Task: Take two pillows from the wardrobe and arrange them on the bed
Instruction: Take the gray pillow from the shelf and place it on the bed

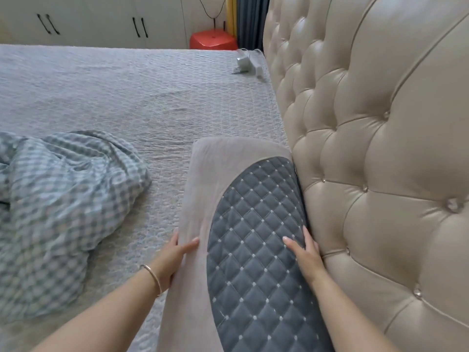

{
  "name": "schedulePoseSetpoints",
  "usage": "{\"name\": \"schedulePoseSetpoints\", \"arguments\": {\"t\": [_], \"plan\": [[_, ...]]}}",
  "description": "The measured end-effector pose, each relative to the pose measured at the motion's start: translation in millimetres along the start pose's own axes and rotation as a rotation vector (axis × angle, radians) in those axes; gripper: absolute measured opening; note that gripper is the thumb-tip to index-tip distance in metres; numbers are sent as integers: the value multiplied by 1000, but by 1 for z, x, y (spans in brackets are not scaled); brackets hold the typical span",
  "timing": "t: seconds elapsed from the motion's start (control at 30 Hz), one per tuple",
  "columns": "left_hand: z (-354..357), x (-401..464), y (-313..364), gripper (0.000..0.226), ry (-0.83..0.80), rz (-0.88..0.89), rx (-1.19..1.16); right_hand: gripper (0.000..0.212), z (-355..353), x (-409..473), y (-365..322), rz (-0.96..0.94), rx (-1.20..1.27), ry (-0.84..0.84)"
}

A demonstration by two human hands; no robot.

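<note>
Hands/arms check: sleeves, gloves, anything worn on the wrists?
No gloves and no sleeves in view; both forearms are bare up to the frame edge. The left hand has a thin gold-coloured bangle at the wrist. The right hand shows no watch, band or ring.

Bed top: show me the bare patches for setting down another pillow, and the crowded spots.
Free: the wide bedspread stretch beyond the pillow, between checked blanket and headboard, up to the small white devices. Crowded: near left under the blanket; no gap between pillow and headboard.
</note>
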State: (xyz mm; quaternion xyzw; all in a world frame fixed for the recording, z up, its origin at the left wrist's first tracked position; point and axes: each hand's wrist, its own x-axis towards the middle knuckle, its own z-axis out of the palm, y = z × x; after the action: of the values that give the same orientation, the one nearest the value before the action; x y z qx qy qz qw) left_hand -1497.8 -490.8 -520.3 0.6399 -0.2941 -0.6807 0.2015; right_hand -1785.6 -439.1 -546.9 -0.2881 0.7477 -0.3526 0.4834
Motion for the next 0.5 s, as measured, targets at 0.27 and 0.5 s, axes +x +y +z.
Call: {"name": "schedulePoseSetpoints", "arguments": {"t": [0.27,0.5], "plan": [[10,9,-19,69,59,71,-38,94,1,4,4,-3,-235,34],[16,-2,-21,103,123,182,114,90,10,-8,-3,51,-450,124]]}}
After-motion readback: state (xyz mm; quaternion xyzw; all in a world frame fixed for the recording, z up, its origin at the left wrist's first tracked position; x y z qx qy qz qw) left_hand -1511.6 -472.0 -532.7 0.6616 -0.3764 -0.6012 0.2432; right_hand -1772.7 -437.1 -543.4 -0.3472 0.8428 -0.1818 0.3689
